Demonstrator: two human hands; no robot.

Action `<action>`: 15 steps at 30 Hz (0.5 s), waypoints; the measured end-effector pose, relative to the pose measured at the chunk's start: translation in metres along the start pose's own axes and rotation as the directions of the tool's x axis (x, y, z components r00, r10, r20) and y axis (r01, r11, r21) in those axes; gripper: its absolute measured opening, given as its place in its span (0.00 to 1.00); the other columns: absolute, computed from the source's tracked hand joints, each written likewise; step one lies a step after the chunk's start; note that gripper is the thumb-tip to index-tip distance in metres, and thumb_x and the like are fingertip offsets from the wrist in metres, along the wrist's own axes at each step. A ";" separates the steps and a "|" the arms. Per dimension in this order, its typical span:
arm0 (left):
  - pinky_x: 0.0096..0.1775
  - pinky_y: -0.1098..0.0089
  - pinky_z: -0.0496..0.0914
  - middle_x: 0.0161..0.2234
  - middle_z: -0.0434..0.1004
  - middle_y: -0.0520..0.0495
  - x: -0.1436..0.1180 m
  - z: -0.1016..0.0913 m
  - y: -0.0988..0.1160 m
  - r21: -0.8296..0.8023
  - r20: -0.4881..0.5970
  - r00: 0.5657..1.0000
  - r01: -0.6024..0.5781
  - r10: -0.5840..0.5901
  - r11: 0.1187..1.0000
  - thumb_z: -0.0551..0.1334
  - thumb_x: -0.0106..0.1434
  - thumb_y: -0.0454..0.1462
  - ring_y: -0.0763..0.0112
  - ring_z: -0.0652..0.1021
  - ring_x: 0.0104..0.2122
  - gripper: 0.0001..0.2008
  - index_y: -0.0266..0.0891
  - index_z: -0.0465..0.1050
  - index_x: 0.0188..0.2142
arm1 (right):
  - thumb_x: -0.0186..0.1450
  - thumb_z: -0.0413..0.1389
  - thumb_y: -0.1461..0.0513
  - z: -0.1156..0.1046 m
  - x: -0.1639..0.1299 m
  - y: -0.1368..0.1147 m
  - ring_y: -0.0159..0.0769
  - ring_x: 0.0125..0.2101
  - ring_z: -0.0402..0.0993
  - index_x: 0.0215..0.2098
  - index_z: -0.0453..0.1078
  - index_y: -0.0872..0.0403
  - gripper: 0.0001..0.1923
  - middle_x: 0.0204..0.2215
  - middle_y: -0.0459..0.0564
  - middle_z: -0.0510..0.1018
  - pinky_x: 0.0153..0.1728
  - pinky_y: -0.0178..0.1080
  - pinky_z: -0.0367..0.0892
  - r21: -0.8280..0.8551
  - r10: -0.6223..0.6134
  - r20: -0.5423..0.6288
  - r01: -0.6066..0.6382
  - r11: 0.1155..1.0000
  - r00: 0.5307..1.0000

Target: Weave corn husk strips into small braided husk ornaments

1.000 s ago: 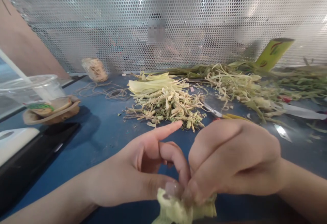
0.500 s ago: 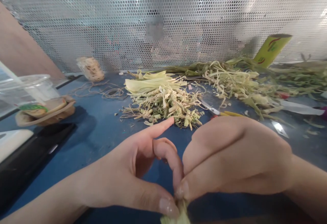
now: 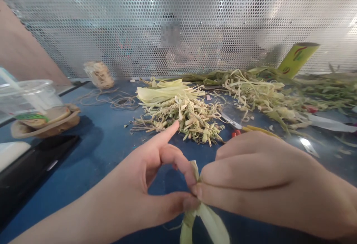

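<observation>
Pale green leaf strips [image 3: 213, 223] hang below my fingertips in the lower middle, with a short end sticking up between the hands. My left hand [image 3: 145, 184] pinches them between thumb and a bent finger, its index finger stretched out forward. From the right, my right hand [image 3: 259, 181] also pinches the strips, thumb against curled fingers, touching the left fingertips. Where the strips cross is partly covered by the fingers. Just beyond the hands lies a heap of small twisted or braided leaf pieces [image 3: 192, 119], with flat pale leaf strips [image 3: 161, 93] behind it.
Leaf scraps [image 3: 259, 91] spread at the back right, near a yellow-green cylinder [image 3: 298, 60]. A metal blade [image 3: 231, 120] lies beyond my right hand. At left are a clear plastic cup [image 3: 41, 91] in a cardboard holder [image 3: 69, 119], a black flat object [image 3: 36, 169], string [image 3: 119, 101] and a jar [image 3: 99, 75].
Both hands have raised the leaf strips slightly, so more of them shows below and a short end now stands above the fingertips. My left index finger has shifted slightly left.
</observation>
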State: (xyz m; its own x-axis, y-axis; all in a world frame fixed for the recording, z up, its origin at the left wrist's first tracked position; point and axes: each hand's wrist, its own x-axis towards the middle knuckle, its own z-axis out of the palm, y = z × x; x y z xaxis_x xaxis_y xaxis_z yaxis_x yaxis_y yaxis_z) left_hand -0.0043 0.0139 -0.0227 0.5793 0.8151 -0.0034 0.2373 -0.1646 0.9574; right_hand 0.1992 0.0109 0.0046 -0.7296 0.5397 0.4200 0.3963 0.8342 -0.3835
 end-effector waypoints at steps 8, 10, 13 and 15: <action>0.60 0.61 0.44 0.28 0.74 0.60 -0.004 0.005 -0.005 0.011 -0.128 0.990 -0.055 0.056 0.998 0.66 0.51 0.33 0.71 0.74 0.39 0.40 0.52 0.48 0.59 | 0.66 0.47 0.64 0.005 -0.008 -0.005 0.23 0.19 0.63 0.22 0.71 0.54 0.17 0.18 0.42 0.65 0.21 0.26 0.62 -0.185 -0.057 -0.074 0.043 0.982 0.996; 0.58 0.61 0.50 0.26 0.74 0.61 -0.005 0.006 -0.005 -0.049 -0.171 0.984 -0.053 0.044 0.997 0.66 0.51 0.33 0.70 0.74 0.38 0.49 0.52 0.33 0.61 | 0.67 0.45 0.64 0.003 -0.007 -0.007 0.23 0.20 0.66 0.21 0.71 0.52 0.20 0.18 0.43 0.68 0.23 0.25 0.64 -0.203 -0.064 -0.109 0.041 0.978 0.992; 0.56 0.60 0.54 0.23 0.73 0.61 -0.005 0.007 -0.004 -0.072 -0.217 0.975 -0.068 0.051 0.995 0.66 0.51 0.32 0.69 0.74 0.36 0.53 0.49 0.25 0.62 | 0.67 0.45 0.63 0.002 -0.004 -0.008 0.25 0.21 0.69 0.22 0.73 0.50 0.20 0.17 0.43 0.70 0.24 0.25 0.68 -0.196 -0.059 -0.141 0.031 0.980 0.988; 0.54 0.60 0.57 0.21 0.72 0.61 -0.005 0.008 -0.003 -0.095 -0.277 0.960 -0.080 0.051 0.992 0.66 0.51 0.34 0.68 0.73 0.35 0.54 0.47 0.24 0.62 | 0.67 0.45 0.62 0.002 -0.003 -0.007 0.25 0.20 0.70 0.25 0.74 0.48 0.18 0.17 0.43 0.71 0.24 0.25 0.69 -0.197 -0.038 -0.159 0.006 0.980 0.987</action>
State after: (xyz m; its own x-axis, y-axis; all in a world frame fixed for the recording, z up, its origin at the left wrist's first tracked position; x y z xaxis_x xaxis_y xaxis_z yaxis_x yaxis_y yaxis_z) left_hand -0.0018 0.0062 -0.0274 0.3523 0.9275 0.1249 0.1152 -0.1754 0.9777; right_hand 0.1972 0.0033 0.0043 -0.6462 0.5189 0.5596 0.4940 0.8433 -0.2115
